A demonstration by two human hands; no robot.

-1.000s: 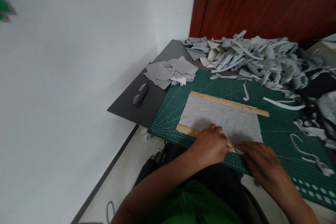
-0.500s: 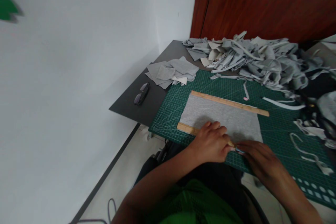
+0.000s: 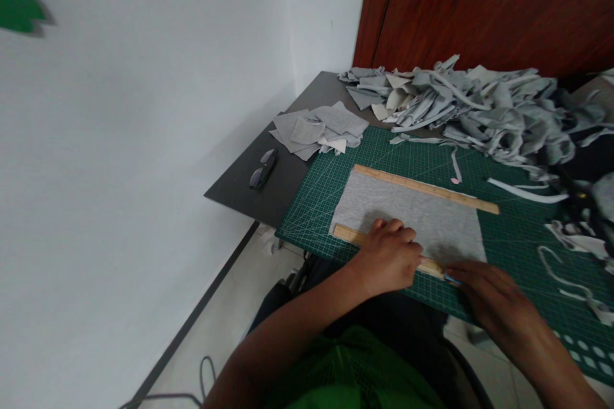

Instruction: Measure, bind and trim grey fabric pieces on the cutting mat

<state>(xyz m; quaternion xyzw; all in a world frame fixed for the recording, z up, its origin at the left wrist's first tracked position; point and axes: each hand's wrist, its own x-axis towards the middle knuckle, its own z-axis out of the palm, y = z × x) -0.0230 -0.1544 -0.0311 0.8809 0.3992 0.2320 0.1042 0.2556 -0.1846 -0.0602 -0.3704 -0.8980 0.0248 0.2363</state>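
A grey cloth rectangle (image 3: 412, 204) lies on the green cutting mat (image 3: 307, 217). Along its far edge rests one wooden ruler (image 3: 426, 189). Another wooden ruler (image 3: 348, 234) runs along the near edge, its middle hidden under my left hand (image 3: 391, 257), whose curled fingers press and grip it. Nearer the ruler's right end is my right hand (image 3: 496, 294), closed on a small blue tool (image 3: 451, 279), perhaps a cutter or pen; most of it is hidden by the fingers.
Grey cloth pieces (image 3: 321, 128) are stacked at the mat's back left, beside glasses (image 3: 263, 169) on the dark table (image 3: 230, 192). A large heap of grey scraps (image 3: 499, 108) fills the back. Loose strips (image 3: 527, 193) and a dark object lie at the right.
My right hand with the blue tool has moved right along the near ruler, away from my left hand. More of the ruler shows between them. The whole view has shifted slightly.
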